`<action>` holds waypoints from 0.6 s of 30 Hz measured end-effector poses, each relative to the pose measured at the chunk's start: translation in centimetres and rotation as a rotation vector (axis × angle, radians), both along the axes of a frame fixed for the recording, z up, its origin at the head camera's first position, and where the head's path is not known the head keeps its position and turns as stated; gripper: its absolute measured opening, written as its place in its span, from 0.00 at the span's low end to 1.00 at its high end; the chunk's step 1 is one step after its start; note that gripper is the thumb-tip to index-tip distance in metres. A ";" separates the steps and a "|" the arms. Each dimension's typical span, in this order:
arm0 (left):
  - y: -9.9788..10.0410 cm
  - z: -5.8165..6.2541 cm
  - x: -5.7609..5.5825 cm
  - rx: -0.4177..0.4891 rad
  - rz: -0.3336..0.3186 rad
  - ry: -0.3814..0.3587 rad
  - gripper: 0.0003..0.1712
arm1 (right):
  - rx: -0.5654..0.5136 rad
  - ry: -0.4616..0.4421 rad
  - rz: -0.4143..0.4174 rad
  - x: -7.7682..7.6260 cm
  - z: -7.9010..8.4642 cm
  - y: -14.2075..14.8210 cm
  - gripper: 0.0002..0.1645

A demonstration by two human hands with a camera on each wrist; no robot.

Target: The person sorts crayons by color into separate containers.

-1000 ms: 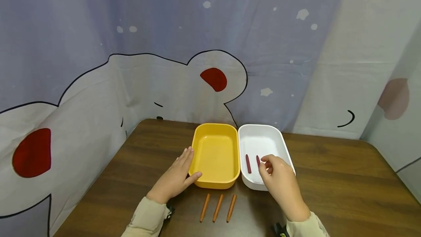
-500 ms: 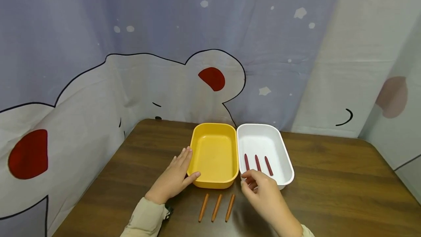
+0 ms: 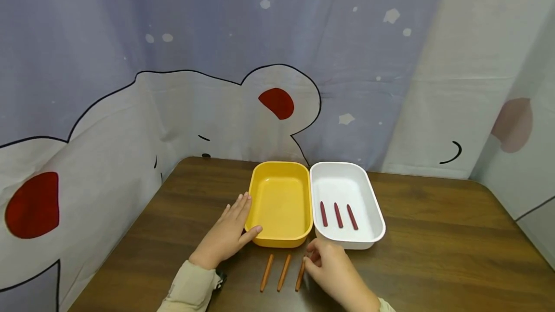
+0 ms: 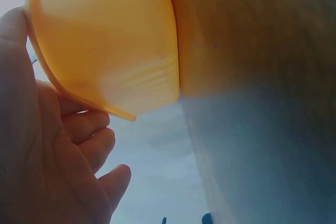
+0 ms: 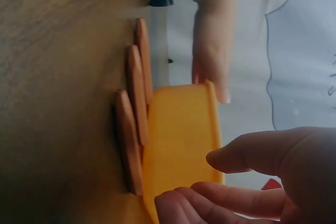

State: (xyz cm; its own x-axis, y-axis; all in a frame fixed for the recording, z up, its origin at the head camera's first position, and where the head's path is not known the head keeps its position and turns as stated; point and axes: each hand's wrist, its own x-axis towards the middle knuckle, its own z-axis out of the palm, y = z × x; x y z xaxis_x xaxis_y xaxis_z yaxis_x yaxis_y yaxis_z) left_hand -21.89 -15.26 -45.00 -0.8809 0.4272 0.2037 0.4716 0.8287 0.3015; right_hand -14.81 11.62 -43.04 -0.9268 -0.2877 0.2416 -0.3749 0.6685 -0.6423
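My left hand (image 3: 225, 232) rests against the left rim of a yellow tray (image 3: 279, 206), its fingers extended and thumb over the near corner. In the left wrist view the fingertips lie along the tray's rim. Three orange crayons lie side by side on the table in front of it. Beside the rightmost orange crayon (image 3: 299, 280) is my right hand (image 3: 331, 271), overlapping its far end in the head view. The right wrist view shows thumb and fingers (image 5: 226, 195) apart, with nothing between them. Three dark red crayons (image 3: 338, 215) lie in a row inside the white tray (image 3: 342, 182).
The two trays stand side by side near the back of the wooden table (image 3: 433, 235). A printed curtain (image 3: 208, 105) hangs behind the table's far edge. The left sleeve (image 3: 191, 285) is at the front left.
My right hand has let go of the third dark red crayon in the white tray and moved down and left to the rightmost orange crayon. The left hand has stayed at the yellow tray.
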 end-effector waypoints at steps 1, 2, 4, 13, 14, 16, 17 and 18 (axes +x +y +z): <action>0.0 0.0 0.0 0.000 0.000 -0.001 0.48 | 0.014 0.000 0.003 0.0 -0.2 -0.1 0.04; 0.0 0.0 0.0 0.001 0.000 0.001 0.48 | 0.030 0.003 0.004 0.0 -0.3 -0.1 0.05; 0.0 0.0 0.0 0.001 0.000 -0.001 0.48 | 0.051 0.006 0.000 -0.1 -0.5 -0.3 0.06; 0.0 -0.2 -0.1 0.016 -0.001 0.002 0.48 | 0.078 -0.046 -0.036 -0.6 -1.8 -0.5 0.09; 0.0 -0.1 -0.1 0.015 0.000 0.001 0.48 | 0.083 -0.048 -0.044 -0.7 -1.9 -0.6 0.10; 0.0 -0.1 -0.1 0.017 0.000 0.006 0.48 | 0.093 -0.046 -0.059 -0.8 -2.1 -0.6 0.11; 0.0 -0.1 0.0 0.016 0.000 0.006 0.48 | 0.098 -0.045 -0.065 -0.9 -2.1 -0.7 0.12; 0.0 -0.1 0.0 0.015 0.001 0.007 0.48 | 0.104 -0.044 -0.071 -1.0 -2.2 -0.7 0.13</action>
